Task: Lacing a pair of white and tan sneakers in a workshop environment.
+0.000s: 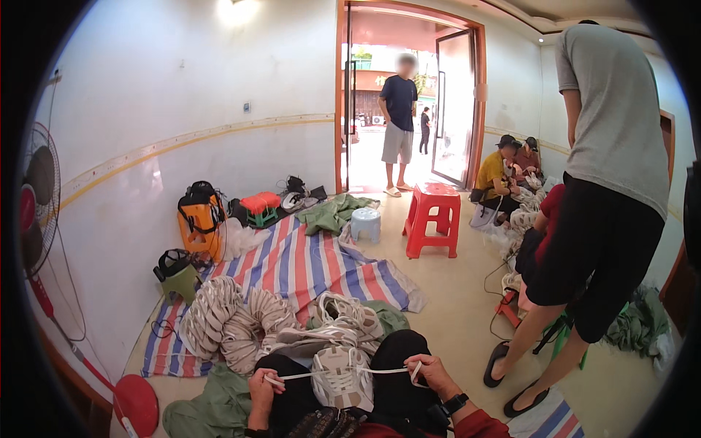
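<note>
Between my knees sits a beige and white sneaker [337, 396] with its tongue and crossed lacing showing. A white shoelace [387, 371] runs out from both sides of it, pulled almost straight. My left hand [261, 393] is closed on one lace end, left of the shoe. To the right, my right hand [436, 377] pinches the other end, and a short loop of lace hangs from its fingers. Just beyond the shoe lie more pale sneakers [342, 312]. A coiled row of beige shoe pieces [237, 325] rests at the left of them.
A striped sheet [292, 266] covers the floor ahead. Beyond it stand a red stool [432, 219] and a small pale blue stool [366, 225]. A standing person [613, 131] is close on my right; others sit farther back. A fan [40, 190] stands at the left.
</note>
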Tool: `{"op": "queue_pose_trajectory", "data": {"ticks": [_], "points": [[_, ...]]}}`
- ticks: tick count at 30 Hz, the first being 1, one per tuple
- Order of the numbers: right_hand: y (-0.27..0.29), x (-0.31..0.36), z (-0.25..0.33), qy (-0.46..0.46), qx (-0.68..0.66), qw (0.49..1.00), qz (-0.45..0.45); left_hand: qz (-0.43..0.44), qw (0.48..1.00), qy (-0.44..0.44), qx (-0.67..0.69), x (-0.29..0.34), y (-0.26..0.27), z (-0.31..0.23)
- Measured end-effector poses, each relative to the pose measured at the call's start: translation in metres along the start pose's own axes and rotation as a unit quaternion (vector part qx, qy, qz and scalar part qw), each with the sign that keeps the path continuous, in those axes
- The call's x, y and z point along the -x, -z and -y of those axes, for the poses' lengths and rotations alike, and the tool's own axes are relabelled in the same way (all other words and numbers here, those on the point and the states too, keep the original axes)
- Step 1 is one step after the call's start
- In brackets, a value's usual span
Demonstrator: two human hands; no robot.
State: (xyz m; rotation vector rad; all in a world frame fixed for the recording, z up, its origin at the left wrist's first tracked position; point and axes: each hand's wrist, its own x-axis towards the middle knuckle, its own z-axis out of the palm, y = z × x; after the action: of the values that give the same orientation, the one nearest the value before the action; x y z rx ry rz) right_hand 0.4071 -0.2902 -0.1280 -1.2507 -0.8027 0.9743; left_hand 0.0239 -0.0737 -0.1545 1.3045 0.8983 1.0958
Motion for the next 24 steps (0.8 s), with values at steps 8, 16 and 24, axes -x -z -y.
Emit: {"op": "queue_pose_trajectory", "data": {"ticks": [8, 16, 24], "points": [[-0.003, -0.006, 0.008, -0.015, -0.05, 0.998, 0.019, -0.002, 1.0, -0.01, -0.002, 0.001, -0.002, -0.011], [-0.007, -0.004, 0.015, -0.026, 0.042, 0.997, 0.052, 0.01, 1.0, 0.0, 0.006, 0.002, -0.002, -0.009], [-0.002, -0.003, 0.0, -0.006, -0.016, 0.999, 0.031, 0.012, 1.0, 0.015, 0.003, 0.003, -0.001, -0.004]]}}
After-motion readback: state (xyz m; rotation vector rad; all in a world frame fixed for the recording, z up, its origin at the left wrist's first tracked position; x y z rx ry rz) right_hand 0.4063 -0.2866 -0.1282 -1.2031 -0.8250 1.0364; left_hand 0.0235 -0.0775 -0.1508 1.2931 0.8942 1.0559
